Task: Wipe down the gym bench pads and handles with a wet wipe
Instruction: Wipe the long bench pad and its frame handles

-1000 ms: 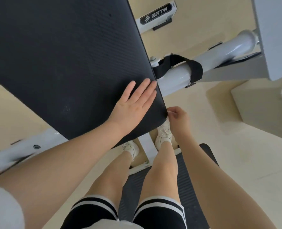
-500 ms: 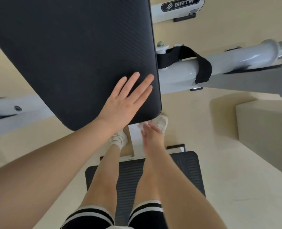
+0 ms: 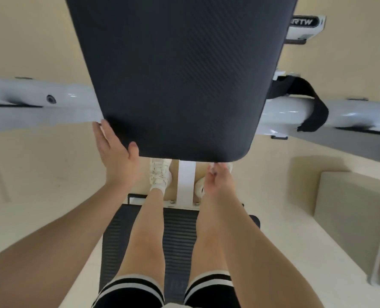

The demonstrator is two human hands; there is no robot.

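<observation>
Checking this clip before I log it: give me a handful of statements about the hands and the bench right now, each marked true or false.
1. The left hand is at the near left corner of the black pad. True.
2. The right hand lies flat on top of the pad. False: it is just below the pad's near edge, fingers curled round something small and pale, perhaps the wipe.
3. A black strap wraps the white bar right of the pad. True.
4. The person is barefoot. False: a white shoe shows below the pad.
5. The floor is dark. False: it is a pale cream.
</observation>
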